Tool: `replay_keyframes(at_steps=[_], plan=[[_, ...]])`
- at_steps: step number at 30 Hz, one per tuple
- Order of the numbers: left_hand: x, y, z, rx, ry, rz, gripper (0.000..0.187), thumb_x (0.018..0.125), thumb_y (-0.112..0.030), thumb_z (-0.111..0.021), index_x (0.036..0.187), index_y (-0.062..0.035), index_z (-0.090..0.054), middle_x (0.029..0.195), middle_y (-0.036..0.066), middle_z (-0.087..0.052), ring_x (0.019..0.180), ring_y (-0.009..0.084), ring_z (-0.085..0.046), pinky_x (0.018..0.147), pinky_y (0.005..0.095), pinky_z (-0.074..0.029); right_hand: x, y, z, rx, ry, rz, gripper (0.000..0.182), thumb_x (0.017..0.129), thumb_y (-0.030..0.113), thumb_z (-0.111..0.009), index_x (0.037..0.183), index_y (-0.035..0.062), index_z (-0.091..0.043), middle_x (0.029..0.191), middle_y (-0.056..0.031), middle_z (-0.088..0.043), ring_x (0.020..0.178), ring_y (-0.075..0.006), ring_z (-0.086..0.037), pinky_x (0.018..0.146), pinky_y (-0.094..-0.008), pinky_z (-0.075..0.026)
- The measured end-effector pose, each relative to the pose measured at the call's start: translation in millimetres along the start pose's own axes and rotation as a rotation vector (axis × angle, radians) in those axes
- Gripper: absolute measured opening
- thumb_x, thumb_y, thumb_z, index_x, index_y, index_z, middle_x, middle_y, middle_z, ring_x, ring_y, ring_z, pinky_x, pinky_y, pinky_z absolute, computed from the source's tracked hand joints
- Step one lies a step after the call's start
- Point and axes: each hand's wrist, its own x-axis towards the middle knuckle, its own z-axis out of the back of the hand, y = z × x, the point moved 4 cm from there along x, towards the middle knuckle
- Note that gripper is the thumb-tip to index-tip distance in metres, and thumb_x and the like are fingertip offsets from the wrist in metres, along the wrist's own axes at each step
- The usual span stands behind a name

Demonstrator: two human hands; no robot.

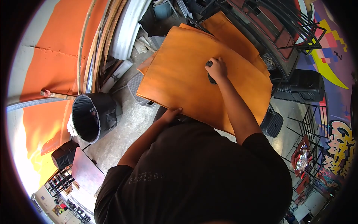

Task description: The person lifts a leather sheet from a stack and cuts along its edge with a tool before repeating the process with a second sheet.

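A large tan-orange sheet, apparently leather [179, 67], spreads out in front of me with its near edge at my waist. My left hand [171, 115] is closed on that near edge, thumb on top and the other fingers hidden underneath. Over the middle right of the sheet, my right hand [219, 69] is closed around a small black block-like tool [212, 79] that rests against the surface. Much of the tool is covered by the fingers, so I cannot tell its exact kind. More orange sheets [233, 33] stick out from under the far side.
To the left stands a bin [106, 112] with a black liner. A grey perforated seat [137, 87] shows beside the sheet's left edge, and a black one [272, 124] at the right. A black speaker-like box [305, 86] and stacked metal-framed furniture [276, 30] stand farther right.
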Motion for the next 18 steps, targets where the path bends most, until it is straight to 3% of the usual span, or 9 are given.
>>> replay_keyframes(at_steps=[8,13,16,18], plan=[[7,7,6,0.051,-0.019,-0.051,0.036,0.104,-0.031,-0.062,0.126,-0.0029,-0.063,0.111,0.007,-0.071,0.097,0.0205,-0.067,0.085,0.0368,-0.054,-64,10,-32,0.114,0.018,0.303,0.031,0.078,0.022,-0.078,0.106,0.0131,-0.068,0.112,-0.0163,-0.06,0.103,-0.0383,-0.061,0.085,-0.0494,-0.054],[5,6,3,0.027,-0.037,-0.029,0.036,0.104,-0.031,-0.063,0.126,-0.0024,-0.063,0.109,0.007,-0.072,0.096,0.02,-0.067,0.085,0.036,-0.054,-55,-10,-17,0.091,-0.021,0.278,0.037,0.078,0.031,-0.079,0.109,0.0142,-0.07,0.112,-0.0164,-0.06,0.104,-0.038,-0.063,0.084,-0.0497,-0.056],[8,8,5,0.022,-0.043,-0.043,0.036,0.104,-0.031,-0.063,0.126,-0.0021,-0.062,0.109,0.007,-0.072,0.096,0.0198,-0.067,0.085,0.0356,-0.054,-18,-19,6,0.022,0.072,0.032,0.033,0.082,0.03,-0.077,0.108,0.0121,-0.068,0.115,-0.0154,-0.06,0.108,-0.0386,-0.062,0.089,-0.0499,-0.055],[8,9,5,0.015,-0.049,-0.052,0.037,0.104,-0.031,-0.063,0.127,-0.0018,-0.062,0.109,0.007,-0.072,0.096,0.0198,-0.067,0.085,0.0355,-0.054,9,-25,9,-0.004,0.063,-0.018,0.035,0.083,0.033,-0.076,0.111,0.0139,-0.069,0.116,-0.0155,-0.06,0.109,-0.0378,-0.062,0.09,-0.0494,-0.056]])
